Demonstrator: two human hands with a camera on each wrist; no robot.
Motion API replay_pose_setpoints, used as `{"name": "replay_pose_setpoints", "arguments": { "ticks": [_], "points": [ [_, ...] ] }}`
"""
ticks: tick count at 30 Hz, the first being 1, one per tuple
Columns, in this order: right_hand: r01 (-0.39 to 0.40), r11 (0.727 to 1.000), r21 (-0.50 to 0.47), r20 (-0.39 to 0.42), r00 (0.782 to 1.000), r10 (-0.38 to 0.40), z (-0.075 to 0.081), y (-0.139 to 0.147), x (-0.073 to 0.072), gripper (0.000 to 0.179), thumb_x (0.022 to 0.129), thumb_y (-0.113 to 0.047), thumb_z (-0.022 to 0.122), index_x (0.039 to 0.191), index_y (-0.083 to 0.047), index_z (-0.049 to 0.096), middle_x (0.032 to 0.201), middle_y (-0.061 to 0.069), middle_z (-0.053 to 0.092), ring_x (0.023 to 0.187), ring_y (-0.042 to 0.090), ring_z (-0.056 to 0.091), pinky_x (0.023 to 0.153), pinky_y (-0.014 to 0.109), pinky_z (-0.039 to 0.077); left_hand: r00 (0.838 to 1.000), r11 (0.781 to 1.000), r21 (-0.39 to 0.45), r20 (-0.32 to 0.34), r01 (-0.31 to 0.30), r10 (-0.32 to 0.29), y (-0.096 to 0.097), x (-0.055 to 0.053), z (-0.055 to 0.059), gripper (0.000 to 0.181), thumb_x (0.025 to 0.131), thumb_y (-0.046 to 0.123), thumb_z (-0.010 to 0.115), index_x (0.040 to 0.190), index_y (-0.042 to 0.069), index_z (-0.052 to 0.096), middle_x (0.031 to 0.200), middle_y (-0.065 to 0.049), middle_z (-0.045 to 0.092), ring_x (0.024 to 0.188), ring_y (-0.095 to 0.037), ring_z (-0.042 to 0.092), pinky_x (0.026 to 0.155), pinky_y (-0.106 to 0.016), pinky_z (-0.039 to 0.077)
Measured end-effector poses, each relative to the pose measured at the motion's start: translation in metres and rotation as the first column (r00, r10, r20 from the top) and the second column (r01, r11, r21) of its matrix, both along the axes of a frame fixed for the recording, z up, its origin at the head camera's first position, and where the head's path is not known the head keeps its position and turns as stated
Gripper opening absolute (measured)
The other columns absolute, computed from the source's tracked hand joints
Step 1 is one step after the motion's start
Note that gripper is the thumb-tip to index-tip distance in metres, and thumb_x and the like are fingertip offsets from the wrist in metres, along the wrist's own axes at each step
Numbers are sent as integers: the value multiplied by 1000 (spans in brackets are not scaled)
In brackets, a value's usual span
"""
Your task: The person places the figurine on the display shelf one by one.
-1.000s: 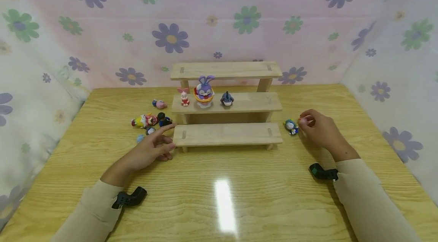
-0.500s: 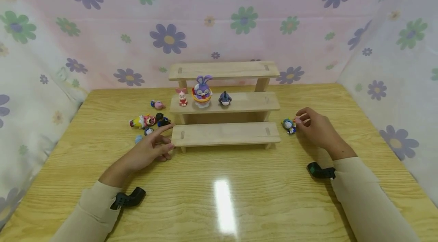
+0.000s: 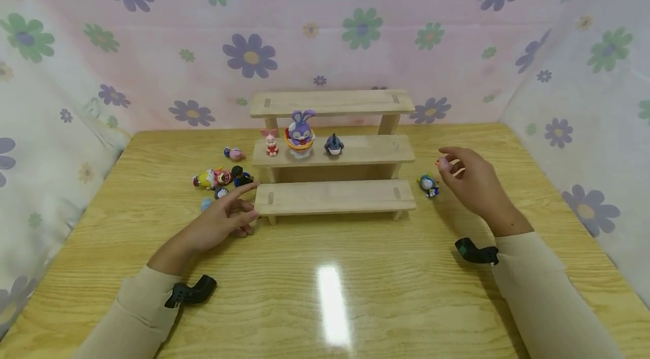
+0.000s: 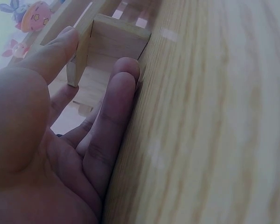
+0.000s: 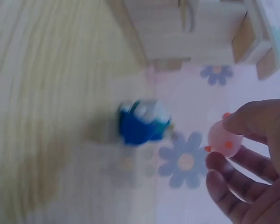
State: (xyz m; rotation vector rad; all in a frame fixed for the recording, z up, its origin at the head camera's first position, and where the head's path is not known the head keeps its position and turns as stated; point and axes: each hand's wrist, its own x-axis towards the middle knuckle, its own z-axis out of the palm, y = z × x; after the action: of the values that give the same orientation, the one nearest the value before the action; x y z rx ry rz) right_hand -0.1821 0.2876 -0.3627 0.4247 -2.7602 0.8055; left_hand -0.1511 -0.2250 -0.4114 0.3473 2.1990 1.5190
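Pink toy (image 5: 219, 140) at 3 o'clock of the wooden stand (image 3: 335, 198)

Pinched between thumb and fingers of the right hand (image 3: 473, 185), held above the desk (image 3: 259, 302), near a blue-green figurine (image 3: 428, 184) at its 7 o'clock. At 8 o'clock, touching the stand's end with outstretched index finger of the left hand (image 3: 220, 220), grasping nothing.

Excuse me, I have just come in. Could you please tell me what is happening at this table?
A person's right hand pinches a small pink thing with orange spots, off the table, near a blue figure. The left hand touches the left end of the lowest step of a wooden stand. On its middle step are a pink figure, a purple rabbit figure and a dark figure.
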Motion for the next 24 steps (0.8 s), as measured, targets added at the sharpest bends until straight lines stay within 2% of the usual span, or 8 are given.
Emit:
{"name": "replay_pose_setpoints", "arguments": {
  "ticks": [5,9,12,14,24],
  "points": [
    [-40,998,-56,-171,985,30,5,-16,3,35,100,-10,59,133,1,60,109,17,63,87,24,63,73,11,47,1000,1000,3,16,-2,2,0,1,-1,70,103,33,58,161,27,20,129,-22,54,92,-25,70,78,-34,60],
    [-99,989,-109,-277,959,66,9,-30,1,32,94,0,65,126,2,64,106,15,65,86,8,62,76,5,46,1000,1000,5,18,-10,10,0,2,0,69,103,32,58,161,27,20,128,-22,54,92,-26,70,78,-34,60],
    [-141,981,-136,-298,950,95,12,-39,-2,31,92,1,65,123,4,64,106,15,66,86,-2,58,78,5,46,1000,1000,6,11,-10,10,-1,2,1,69,103,31,58,161,26,20,127,-22,55,91,-26,70,77,-34,60],
    [-152,977,-147,-296,950,103,14,-45,-3,30,93,0,65,123,5,64,106,14,66,87,-4,57,79,5,46,1000,1000,9,1,-5,5,-1,2,1,70,103,31,58,161,24,19,127,-23,55,91,-25,70,77,-34,60],
    [-198,955,-220,-293,947,129,29,-72,-10,31,92,-2,66,121,6,62,102,12,66,85,-2,57,77,9,48,1000,1000,21,-9,10,-9,-1,0,0,70,103,30,58,161,22,19,127,-24,55,90,-24,71,77,-34,60]
  ]
}}
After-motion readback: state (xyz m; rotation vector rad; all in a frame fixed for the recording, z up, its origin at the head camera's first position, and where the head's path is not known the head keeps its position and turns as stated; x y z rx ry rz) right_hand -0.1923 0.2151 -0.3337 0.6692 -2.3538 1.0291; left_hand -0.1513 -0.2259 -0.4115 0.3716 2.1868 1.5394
